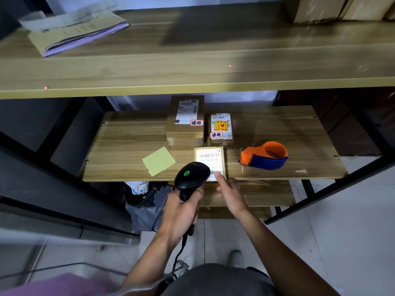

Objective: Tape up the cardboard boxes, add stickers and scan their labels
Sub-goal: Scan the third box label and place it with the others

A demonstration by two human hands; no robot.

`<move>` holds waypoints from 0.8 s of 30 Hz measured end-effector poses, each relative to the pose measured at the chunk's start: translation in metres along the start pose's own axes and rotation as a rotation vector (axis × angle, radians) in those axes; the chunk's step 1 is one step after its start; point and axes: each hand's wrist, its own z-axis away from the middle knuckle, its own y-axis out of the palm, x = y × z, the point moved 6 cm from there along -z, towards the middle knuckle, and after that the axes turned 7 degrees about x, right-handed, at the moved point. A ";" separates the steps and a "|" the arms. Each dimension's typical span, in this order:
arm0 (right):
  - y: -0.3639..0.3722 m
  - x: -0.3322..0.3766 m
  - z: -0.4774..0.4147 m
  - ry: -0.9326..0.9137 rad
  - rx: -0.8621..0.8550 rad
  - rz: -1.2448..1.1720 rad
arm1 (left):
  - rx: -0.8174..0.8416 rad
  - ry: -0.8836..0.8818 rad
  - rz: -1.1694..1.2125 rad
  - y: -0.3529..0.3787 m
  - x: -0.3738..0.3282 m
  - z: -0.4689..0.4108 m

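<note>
My left hand [181, 208] grips the handle of a black barcode scanner [191, 175] with a green light on top, its head over the near edge of a small cardboard box [210, 158] bearing a white barcode label. My right hand [229, 191] reaches to that box, thumb touching its near right corner, fingers loosely bent. Two more labelled boxes stand behind: a larger one [184, 120] and a smaller one [221, 130] with a yellow-and-red sticker. An orange and blue tape dispenser [265, 155] lies to the right.
A yellow sheet [158, 160] lies on the middle shelf [124, 146] left of the box. The upper shelf [192, 67] holds a paper stack [79, 33] and cardboard boxes [339, 7] at the back right. Grey bags [147, 204] sit below.
</note>
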 end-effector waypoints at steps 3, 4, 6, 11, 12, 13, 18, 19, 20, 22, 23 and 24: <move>0.000 0.001 0.000 -0.010 -0.001 -0.009 | 0.005 0.008 -0.007 0.001 -0.001 0.000; 0.000 0.001 0.000 -0.009 0.004 -0.010 | 0.003 0.010 -0.011 0.001 -0.002 0.000; 0.000 0.002 0.001 -0.007 0.008 -0.010 | -0.010 0.010 -0.023 0.000 -0.002 0.000; 0.000 0.003 0.001 0.000 0.008 -0.021 | -0.052 -0.020 -0.037 -0.004 0.000 -0.001; 0.000 0.003 0.002 -0.001 0.006 -0.024 | -0.061 -0.033 -0.035 -0.005 0.000 -0.002; 0.000 0.004 0.002 -0.001 0.004 -0.026 | -0.066 -0.044 -0.025 -0.006 0.000 -0.002; 0.000 0.005 0.004 0.009 0.006 -0.047 | -0.055 -0.040 0.054 -0.007 -0.009 -0.002; 0.000 0.005 0.003 0.009 0.001 -0.047 | -0.055 -0.036 0.072 -0.006 -0.010 -0.002; 0.000 0.004 0.002 0.007 -0.001 -0.048 | -0.054 -0.032 0.085 -0.006 -0.012 -0.002; 0.000 0.002 0.001 0.007 -0.004 -0.049 | -0.047 -0.024 0.109 -0.004 -0.015 -0.002; 0.001 0.001 0.001 0.012 -0.004 -0.048 | -0.043 -0.023 0.118 -0.004 -0.016 -0.002; 0.001 0.000 0.001 0.017 -0.001 -0.049 | -0.041 -0.021 0.126 -0.003 -0.016 -0.002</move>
